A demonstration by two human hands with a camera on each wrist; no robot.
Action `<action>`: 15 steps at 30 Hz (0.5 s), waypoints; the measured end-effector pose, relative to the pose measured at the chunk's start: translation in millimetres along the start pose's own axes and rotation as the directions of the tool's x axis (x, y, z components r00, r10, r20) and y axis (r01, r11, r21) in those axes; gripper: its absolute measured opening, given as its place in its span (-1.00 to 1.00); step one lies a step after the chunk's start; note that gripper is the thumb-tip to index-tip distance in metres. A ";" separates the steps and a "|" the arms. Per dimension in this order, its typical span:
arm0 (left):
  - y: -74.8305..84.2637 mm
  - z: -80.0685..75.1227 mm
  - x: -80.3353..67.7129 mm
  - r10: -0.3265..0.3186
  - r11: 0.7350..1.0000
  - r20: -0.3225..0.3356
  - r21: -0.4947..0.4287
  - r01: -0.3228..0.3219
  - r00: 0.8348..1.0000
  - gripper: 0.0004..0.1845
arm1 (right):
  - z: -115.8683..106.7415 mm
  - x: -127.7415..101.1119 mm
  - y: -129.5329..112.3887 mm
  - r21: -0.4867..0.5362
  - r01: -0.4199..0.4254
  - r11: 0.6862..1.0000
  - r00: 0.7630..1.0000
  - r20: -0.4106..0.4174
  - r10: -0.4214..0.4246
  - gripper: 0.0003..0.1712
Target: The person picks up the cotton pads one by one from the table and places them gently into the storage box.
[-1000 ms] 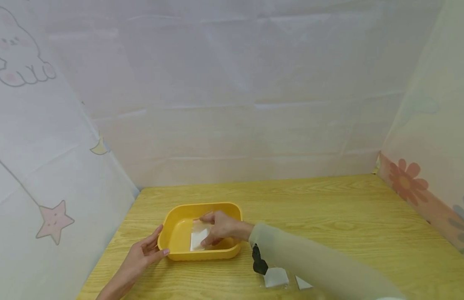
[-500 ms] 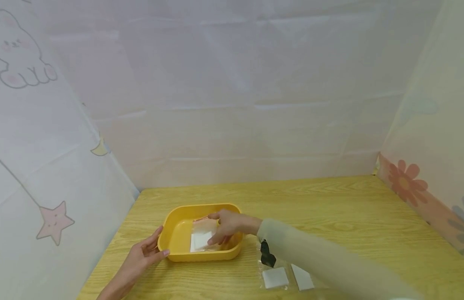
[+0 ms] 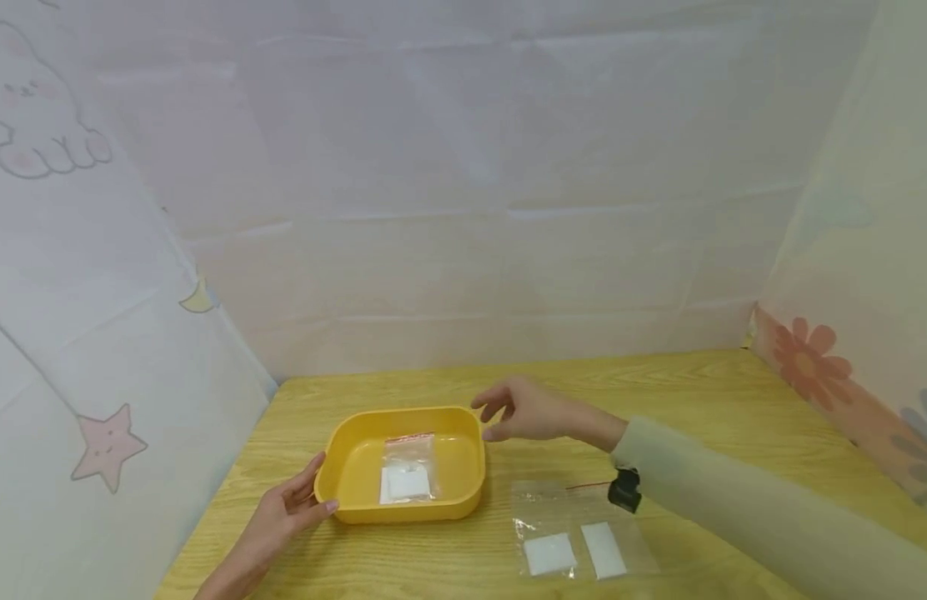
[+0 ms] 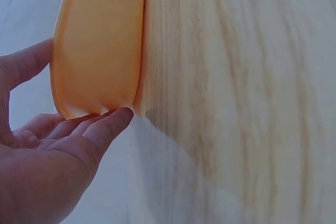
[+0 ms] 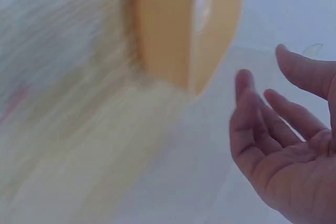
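A yellow plastic basin (image 3: 403,513) sits on the wooden table. My left hand (image 3: 282,510) holds its left end, the thumb at the front rim and the other fingers against the end wall (image 4: 100,51). Inside the basin lie clear zip bags (image 3: 408,454) with a red seal strip and white rectangular pieces; they overlap, so I cannot tell how many. My right hand (image 3: 529,408) is raised just beyond the basin's right end, its fingers loosely bent with nothing in them, as the right wrist view also shows (image 5: 283,150).
To the right of the basin, two clear bags lie flat on the table, one with a white piece (image 3: 549,554), the other with a tilted white piece (image 3: 603,550). A printed cloth wall (image 3: 471,292) closes off the table's back and sides.
My right hand has let go of the bag in the basin, lifted out and moved to the right. The bags on the table are now uncovered. My left hand stays where it was.
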State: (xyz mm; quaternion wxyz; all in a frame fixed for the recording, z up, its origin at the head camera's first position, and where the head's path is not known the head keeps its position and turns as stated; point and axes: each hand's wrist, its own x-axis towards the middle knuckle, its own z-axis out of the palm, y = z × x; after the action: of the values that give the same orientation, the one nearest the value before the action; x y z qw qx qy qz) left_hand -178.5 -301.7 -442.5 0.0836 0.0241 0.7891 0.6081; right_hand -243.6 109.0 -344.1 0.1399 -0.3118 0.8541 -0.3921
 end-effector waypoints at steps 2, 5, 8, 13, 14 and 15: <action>-1.3 -1.5 -2.0 -0.002 1.000 -0.011 0.006 0.002 1.000 -0.10 | -4.6 -20.8 11.0 -0.056 0.052 0.997 0.998 -0.024 -0.054 -0.44; -1.9 -3.9 -4.2 0.002 1.000 -0.017 0.015 -0.002 1.000 -0.10 | -5.5 -54.6 30.3 -0.099 0.077 0.992 0.996 -0.025 -0.080 -0.41; -0.9 -4.5 -4.3 0.012 1.000 -0.005 0.010 -0.012 1.000 -0.10 | -4.9 -90.0 52.0 -0.111 0.073 0.991 0.997 0.010 -0.072 -0.34; 1.7 -4.6 -2.9 0.006 1.000 0.010 0.003 -0.006 1.000 -0.10 | 3.0 -141.5 91.3 -0.202 0.068 0.977 0.998 0.030 -0.063 -0.22; 2.0 -4.7 -2.9 0.003 1.000 0.009 0.003 -0.003 1.000 -0.10 | 5.8 -149.6 98.5 -0.233 0.064 0.970 0.998 0.021 -0.061 -0.20; 2.2 -4.8 -2.7 0.000 1.000 0.009 0.005 0.000 1.000 -0.10 | 8.4 -156.8 105.1 -0.269 0.065 0.961 0.998 0.005 -0.066 -0.19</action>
State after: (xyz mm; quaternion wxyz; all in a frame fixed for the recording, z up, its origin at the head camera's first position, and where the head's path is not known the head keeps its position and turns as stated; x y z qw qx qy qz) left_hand -176.8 -306.1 -438.9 0.0871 0.0271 0.7902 0.6061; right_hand -163.8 257.2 -430.1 0.0815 -0.3552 0.8889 -0.2777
